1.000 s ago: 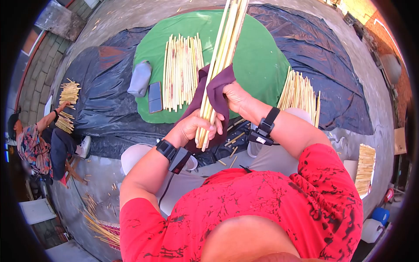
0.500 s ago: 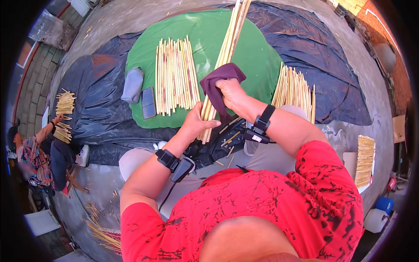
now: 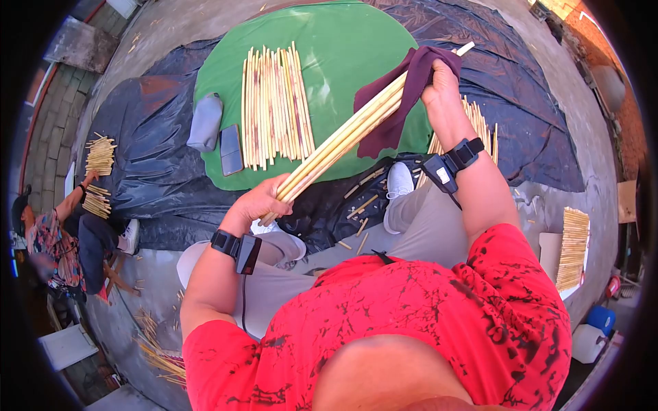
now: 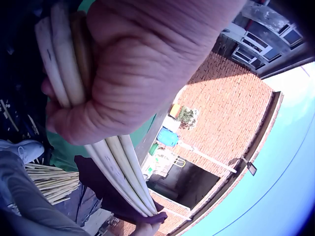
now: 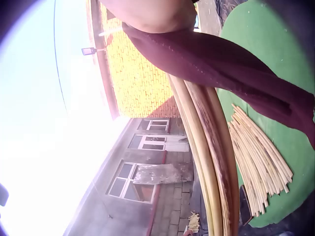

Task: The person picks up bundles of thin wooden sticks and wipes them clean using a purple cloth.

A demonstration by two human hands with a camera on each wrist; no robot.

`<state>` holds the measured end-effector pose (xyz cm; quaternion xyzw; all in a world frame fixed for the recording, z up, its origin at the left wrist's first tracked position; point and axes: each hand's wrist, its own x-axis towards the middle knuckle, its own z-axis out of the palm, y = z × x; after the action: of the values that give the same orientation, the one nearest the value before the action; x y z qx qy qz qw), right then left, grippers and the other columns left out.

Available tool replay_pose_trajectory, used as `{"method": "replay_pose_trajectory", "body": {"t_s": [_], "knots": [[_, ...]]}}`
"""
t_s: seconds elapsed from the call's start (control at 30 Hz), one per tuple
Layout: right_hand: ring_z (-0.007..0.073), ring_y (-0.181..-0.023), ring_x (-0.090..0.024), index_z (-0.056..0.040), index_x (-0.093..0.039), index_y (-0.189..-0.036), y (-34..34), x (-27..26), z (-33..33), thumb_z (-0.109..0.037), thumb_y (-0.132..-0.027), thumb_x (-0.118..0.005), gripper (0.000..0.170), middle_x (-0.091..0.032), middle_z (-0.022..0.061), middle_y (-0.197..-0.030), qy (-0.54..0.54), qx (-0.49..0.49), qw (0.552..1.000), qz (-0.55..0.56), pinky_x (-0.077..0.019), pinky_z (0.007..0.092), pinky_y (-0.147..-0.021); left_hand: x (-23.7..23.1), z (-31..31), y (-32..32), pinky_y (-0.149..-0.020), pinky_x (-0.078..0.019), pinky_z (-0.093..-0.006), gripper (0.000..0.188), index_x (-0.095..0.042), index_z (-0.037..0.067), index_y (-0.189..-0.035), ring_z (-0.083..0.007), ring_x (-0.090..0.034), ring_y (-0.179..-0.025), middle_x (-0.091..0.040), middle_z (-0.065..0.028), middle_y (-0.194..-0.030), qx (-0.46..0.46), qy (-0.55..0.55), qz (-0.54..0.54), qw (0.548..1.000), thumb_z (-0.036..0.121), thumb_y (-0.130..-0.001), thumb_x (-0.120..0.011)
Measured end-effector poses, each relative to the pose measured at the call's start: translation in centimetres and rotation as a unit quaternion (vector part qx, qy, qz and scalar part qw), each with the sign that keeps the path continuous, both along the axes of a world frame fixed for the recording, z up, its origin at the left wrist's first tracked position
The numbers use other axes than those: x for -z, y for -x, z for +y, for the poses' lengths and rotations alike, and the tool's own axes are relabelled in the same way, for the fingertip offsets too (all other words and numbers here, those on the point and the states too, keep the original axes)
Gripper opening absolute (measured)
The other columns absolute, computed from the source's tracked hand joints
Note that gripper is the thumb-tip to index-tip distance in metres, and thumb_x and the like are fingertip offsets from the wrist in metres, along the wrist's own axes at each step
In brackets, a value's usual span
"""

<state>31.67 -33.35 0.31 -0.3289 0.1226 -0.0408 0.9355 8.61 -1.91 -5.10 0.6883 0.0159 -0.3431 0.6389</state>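
A bundle of pale yellow stalks (image 3: 349,133) slants up to the right between my two hands. My left hand (image 3: 259,204) grips its lower end, thumb and fingers wrapped round it, as the left wrist view also shows. Near the upper end my right hand (image 3: 442,89) holds a dark purple cloth (image 3: 391,123) folded round the bundle. A stalk tip pokes out beyond the cloth. In the right wrist view the cloth (image 5: 211,61) crosses over the stalks (image 5: 209,147), and part of it hangs loose. Most of the right hand's fingers are hidden there.
A green cloth (image 3: 329,41) bears a row of stalks (image 3: 274,109), a phone (image 3: 231,149) and a grey pouch (image 3: 205,122). Black plastic sheeting (image 3: 164,109) lies around it. More stalks (image 3: 572,250) lie at the right. Another person (image 3: 58,233) sits at far left beside short stalks.
My right hand has slid the purple cloth along the bundle toward its far end, up and right. My left hand has moved down and left, and the bundle now tilts further to the right.
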Motion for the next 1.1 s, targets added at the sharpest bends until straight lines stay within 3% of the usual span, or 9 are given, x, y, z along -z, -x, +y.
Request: {"method": "replay_pose_trajectory", "body": {"t_s": [0.13, 0.17, 0.23, 0.37, 0.5, 0.7, 0.73, 0.83, 1.1], "knots": [[0.0264, -0.077, -0.061, 0.0029, -0.055, -0.092, -3.6, 0.2, -5.0, 0.003, -0.079, -0.053, 0.013, -0.061, 0.0139, -0.089, -0.050, 0.092, 0.994, -0.020, -0.0521, 0.0395, -0.070, -0.2, 3.8, 1.1, -0.051, -0.0401, -0.0211, 0.043, -0.052, 0.003, -0.100, -0.0080, -0.048, -0.057, -0.052, -0.0004, -0.071, -0.046, -0.036, 0.015, 0.998, -0.004, -0.058, -0.061], [0.0268, -0.078, -0.061, 0.0037, -0.054, -0.093, -3.0, -0.6, -5.2, 0.003, -0.079, -0.052, 0.014, -0.060, 0.0147, -0.091, -0.033, 0.116, 0.992, -0.033, -0.0520, 0.0393, -0.071, 0.7, 5.1, 1.1, -0.058, -0.0438, -0.0229, 0.046, -0.052, 0.004, -0.098, -0.0098, -0.052, -0.062, -0.054, -0.0014, -0.073, -0.069, -0.052, 0.014, 0.996, -0.003, -0.055, -0.063], [0.0266, -0.076, -0.060, 0.0048, -0.054, -0.092, -2.4, -1.4, -4.7, 0.003, -0.079, -0.052, 0.013, -0.060, 0.0132, -0.087, 0.006, 0.165, 0.985, -0.050, -0.0520, 0.0386, -0.070, 0.4, 5.3, 1.4, -0.057, -0.0438, -0.0227, 0.044, -0.052, 0.004, -0.095, -0.0100, -0.052, -0.061, -0.054, -0.0017, -0.073, -0.121, -0.043, 0.015, 0.992, -0.004, -0.053, -0.063], [0.0235, -0.072, -0.060, 0.0048, -0.053, -0.087, -1.1, -3.0, -3.6, 0.001, -0.077, -0.052, 0.011, -0.059, 0.0104, -0.083, 0.045, 0.214, 0.975, -0.043, -0.0514, 0.0353, -0.066, 1.7, 5.9, 1.4, -0.052, -0.0404, -0.0203, 0.045, -0.053, 0.005, -0.098, -0.0079, -0.049, -0.059, -0.052, 0.0012, -0.073, -0.110, -0.078, 0.008, 0.991, -0.009, -0.055, -0.059], [0.0180, -0.069, -0.057, 0.0026, -0.053, -0.081, -1.2, -3.5, -4.2, -0.004, -0.074, -0.049, 0.010, -0.057, 0.0075, -0.081, 0.110, 0.256, 0.960, -0.039, -0.0475, 0.0304, -0.061, 1.4, 5.9, 1.2, -0.049, -0.0405, -0.0207, 0.046, -0.051, 0.006, -0.099, -0.0081, -0.048, -0.055, -0.050, 0.0013, -0.068, -0.163, -0.055, 0.013, 0.985, -0.010, -0.056, -0.058], [0.0194, -0.073, -0.058, 0.0014, -0.053, -0.083, -0.7, -2.0, -2.0, -0.003, -0.074, -0.049, 0.011, -0.057, 0.0078, -0.085, 0.040, 0.104, 0.992, -0.055, -0.0480, 0.0331, -0.064, 3.1, 4.1, -0.7, -0.041, -0.0424, -0.0260, 0.039, -0.048, 0.005, -0.097, -0.0130, -0.050, -0.047, -0.051, -0.0029, -0.065, -0.312, -0.076, 0.016, 0.947, -0.008, -0.062, -0.058], [0.0212, -0.084, -0.060, -0.0007, -0.055, -0.092, -0.7, -2.0, -1.6, -0.004, -0.083, -0.047, 0.012, -0.060, 0.0087, -0.093, 0.035, 0.077, 0.995, -0.046, -0.0500, 0.0353, -0.075, 2.8, 3.2, -1.4, -0.040, -0.0434, -0.0282, 0.037, -0.047, 0.004, -0.097, -0.0149, -0.051, -0.047, -0.052, -0.0053, -0.065, -0.321, -0.054, 0.023, 0.945, -0.008, -0.064, -0.059], [0.0212, -0.083, -0.059, -0.0001, -0.055, -0.092, -0.3, -2.2, -0.2, -0.006, -0.083, -0.048, 0.012, -0.060, 0.0087, -0.093, 0.034, 0.065, 0.997, -0.040, -0.0500, 0.0357, -0.076, 3.8, 1.3, -4.4, -0.040, -0.0436, -0.0291, 0.036, -0.047, 0.002, -0.096, -0.0163, -0.051, -0.046, -0.052, -0.0069, -0.065, -0.346, -0.045, 0.025, 0.937, -0.008, -0.064, -0.058], [0.0178, -0.066, -0.054, -0.0016, -0.054, -0.077, 1.7, -2.5, 1.7, -0.001, -0.075, -0.045, 0.009, -0.056, 0.0061, -0.076, 0.045, -0.009, 0.999, -0.016, -0.0463, 0.0335, -0.061, 6.0, -6.7, -13.9, -0.041, -0.0442, -0.0334, 0.022, -0.048, -0.004, -0.086, -0.0202, -0.052, -0.048, -0.052, -0.0090, -0.063, -0.336, -0.077, 0.009, 0.939, -0.005, -0.066, -0.059]]}}
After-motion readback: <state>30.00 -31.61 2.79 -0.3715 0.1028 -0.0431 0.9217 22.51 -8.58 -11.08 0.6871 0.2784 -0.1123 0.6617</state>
